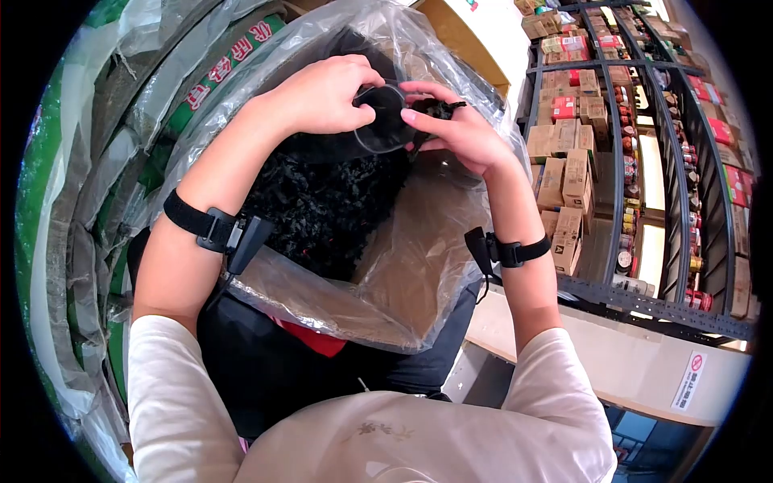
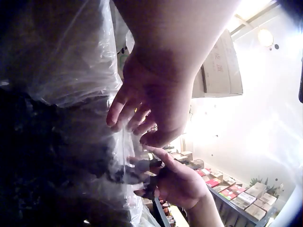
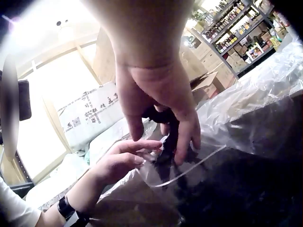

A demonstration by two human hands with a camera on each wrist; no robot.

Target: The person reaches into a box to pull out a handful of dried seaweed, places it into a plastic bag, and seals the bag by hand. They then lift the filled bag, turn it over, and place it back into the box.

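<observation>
My left hand (image 1: 326,97) grips the left rim of a clear round-mouthed plastic container (image 1: 380,150), its fingers and thumb curled at the edge. On the container's other side, my right hand (image 1: 467,135) holds a clump of dark, dry, crinkled pieces (image 1: 439,109) between thumb and fingers. In the right wrist view the dark clump (image 3: 170,137) hangs from the right fingers beside the pale curved rim. Below both hands, a cardboard box (image 1: 411,266) lined with clear plastic holds a heap of black dried flakes (image 1: 314,213). Part of the container is hidden by the hands.
Stacked green-and-grey woven sacks (image 1: 80,201) under clear film line the left side. At right stand dark metal shelves (image 1: 644,278) with small cartons (image 1: 568,177) and jars. The plastic liner (image 1: 330,298) rises loosely over the box edges, close to both forearms.
</observation>
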